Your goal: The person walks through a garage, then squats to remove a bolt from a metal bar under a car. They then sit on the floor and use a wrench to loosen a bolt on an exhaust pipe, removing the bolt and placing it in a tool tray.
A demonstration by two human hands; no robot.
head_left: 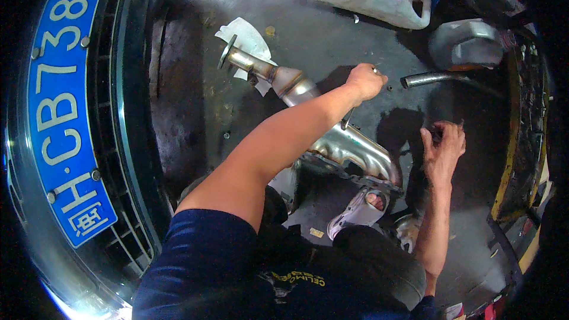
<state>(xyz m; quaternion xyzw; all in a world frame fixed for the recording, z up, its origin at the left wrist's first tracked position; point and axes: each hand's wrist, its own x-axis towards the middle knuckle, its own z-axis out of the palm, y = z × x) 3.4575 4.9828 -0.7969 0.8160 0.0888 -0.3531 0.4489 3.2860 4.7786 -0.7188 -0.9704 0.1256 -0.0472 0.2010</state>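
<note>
A silvery exhaust manifold with a catalytic converter [349,151] lies slantwise on the floor before me, its flanged pipe end pointing to the far left. My left hand [364,82] reaches across above it, fingers closed. A slim metal tool [348,120] runs from under that fist down to the manifold's body, and a bright metal end shows at the fingertips; its exact kind is hidden. To the right of the manifold, my right hand [444,142] is raised with curled fingers. Whatever lies within them is dark and unclear.
On the left stands a car's front bumper with a blue plate [68,118]. White paper [246,38] lies beside the pipe flange. A metal pipe [435,78], a grey rounded part [465,44] and a whitish plastic jug [379,0] are farther off. My sandalled foot [358,208] is near the manifold.
</note>
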